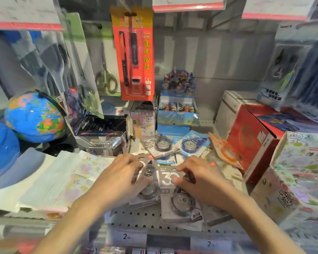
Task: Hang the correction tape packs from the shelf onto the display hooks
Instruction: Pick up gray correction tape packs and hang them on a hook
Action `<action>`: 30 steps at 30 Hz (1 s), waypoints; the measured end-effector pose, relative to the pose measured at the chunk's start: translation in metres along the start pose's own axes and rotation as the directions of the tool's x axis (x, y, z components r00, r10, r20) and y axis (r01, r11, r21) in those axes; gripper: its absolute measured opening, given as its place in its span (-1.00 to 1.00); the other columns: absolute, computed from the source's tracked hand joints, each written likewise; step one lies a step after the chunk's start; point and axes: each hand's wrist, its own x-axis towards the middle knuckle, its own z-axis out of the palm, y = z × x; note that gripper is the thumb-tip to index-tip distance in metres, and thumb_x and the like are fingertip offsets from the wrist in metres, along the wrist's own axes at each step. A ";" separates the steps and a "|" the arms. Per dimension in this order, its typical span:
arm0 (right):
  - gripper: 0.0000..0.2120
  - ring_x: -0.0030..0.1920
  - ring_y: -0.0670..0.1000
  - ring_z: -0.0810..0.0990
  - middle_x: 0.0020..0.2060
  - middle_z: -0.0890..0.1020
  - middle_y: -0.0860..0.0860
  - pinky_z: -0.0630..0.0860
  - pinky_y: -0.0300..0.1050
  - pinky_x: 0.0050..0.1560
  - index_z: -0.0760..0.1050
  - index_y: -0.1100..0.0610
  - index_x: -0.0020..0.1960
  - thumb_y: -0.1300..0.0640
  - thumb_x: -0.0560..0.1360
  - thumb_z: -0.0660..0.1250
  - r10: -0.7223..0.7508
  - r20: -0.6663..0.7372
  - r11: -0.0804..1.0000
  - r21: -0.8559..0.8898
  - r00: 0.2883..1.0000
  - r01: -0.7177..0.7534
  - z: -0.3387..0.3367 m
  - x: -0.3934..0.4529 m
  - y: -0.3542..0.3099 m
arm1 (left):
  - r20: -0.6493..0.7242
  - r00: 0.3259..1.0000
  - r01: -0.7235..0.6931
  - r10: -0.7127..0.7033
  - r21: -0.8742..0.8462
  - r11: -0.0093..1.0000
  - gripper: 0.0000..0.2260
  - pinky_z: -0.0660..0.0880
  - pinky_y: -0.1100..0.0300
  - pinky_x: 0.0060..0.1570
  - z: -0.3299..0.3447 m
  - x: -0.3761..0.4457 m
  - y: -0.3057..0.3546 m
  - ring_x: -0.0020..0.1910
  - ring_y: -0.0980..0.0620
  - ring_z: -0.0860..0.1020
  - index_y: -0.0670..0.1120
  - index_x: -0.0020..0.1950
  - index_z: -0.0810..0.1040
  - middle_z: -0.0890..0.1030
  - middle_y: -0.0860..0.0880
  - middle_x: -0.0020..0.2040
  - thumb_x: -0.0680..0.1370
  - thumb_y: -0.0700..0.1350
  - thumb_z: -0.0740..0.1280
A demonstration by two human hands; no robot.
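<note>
Head view shows my left hand [124, 176] curled round one grey correction tape pack [148, 182] and my right hand [196, 177] pinching a second grey pack [180, 197], both low on the perforated shelf [134, 219]. Toward twelve o'clock more packs [174, 145] lie loose on it. I judge this the gathering stage, as I see no tape pack on a hook; only a red pen card [134, 54] hangs there.

A stationery shop: price tags [126, 236] front the stocked shelf [136, 216].
</note>
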 end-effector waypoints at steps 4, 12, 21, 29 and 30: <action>-0.48 0.37 -0.05 0.38 0.29 0.49 -0.10 0.29 -0.20 0.25 0.47 -0.01 0.39 -0.32 0.58 0.22 0.000 0.072 0.999 -0.049 0.997 0.004 -0.003 0.002 0.006 | 0.083 0.996 0.028 -0.027 -0.008 1.000 -0.47 0.20 0.08 0.53 0.000 0.002 0.003 0.57 -0.02 0.22 0.12 0.44 0.43 0.24 -0.02 0.56 0.56 0.36 0.20; -0.35 0.45 -0.01 0.32 0.43 0.43 -0.05 0.30 -0.05 0.44 0.32 -0.02 0.51 -0.38 0.57 0.15 0.055 0.177 0.997 -0.071 0.983 -0.043 -0.011 0.005 -0.001 | 0.143 0.989 0.034 -0.023 -0.075 0.997 -0.47 0.17 0.12 0.52 0.000 0.009 0.002 0.65 0.02 0.03 0.11 0.37 0.41 0.19 -0.12 0.63 0.52 0.38 0.26; -0.18 0.27 -0.12 0.46 0.24 0.42 -0.12 0.39 -0.15 0.37 0.36 -0.12 0.49 -0.27 0.32 0.57 0.114 0.004 0.931 0.349 0.994 -0.108 -0.018 0.000 0.006 | 0.092 0.996 -0.002 0.016 -0.150 0.989 -0.51 0.16 0.30 0.37 0.000 0.005 0.000 0.53 0.11 0.21 0.09 0.35 0.46 0.31 0.07 0.50 0.51 0.31 0.35; 0.00 0.12 0.05 0.74 0.17 0.72 0.06 0.61 0.17 0.27 0.33 -0.07 0.48 0.05 0.16 0.74 0.375 -0.047 0.478 0.865 0.926 -0.150 -0.007 0.008 0.010 | 0.062 0.992 0.111 -0.107 -0.077 0.991 -0.10 0.13 0.08 0.56 -0.002 0.001 0.007 0.62 0.00 0.11 -0.01 0.62 0.17 0.15 -0.01 0.64 0.43 0.44 0.32; -0.05 0.11 0.06 0.74 0.14 0.73 0.06 0.60 0.20 0.28 0.34 -0.06 0.46 0.06 0.19 0.73 0.386 -0.055 0.470 0.871 0.921 -0.145 -0.005 0.009 0.010 | 0.085 0.989 0.124 -0.120 -0.039 0.992 -0.06 0.12 0.05 0.57 -0.003 0.002 0.010 0.63 -0.02 0.09 -0.02 0.64 0.12 0.12 -0.04 0.66 0.42 0.46 0.29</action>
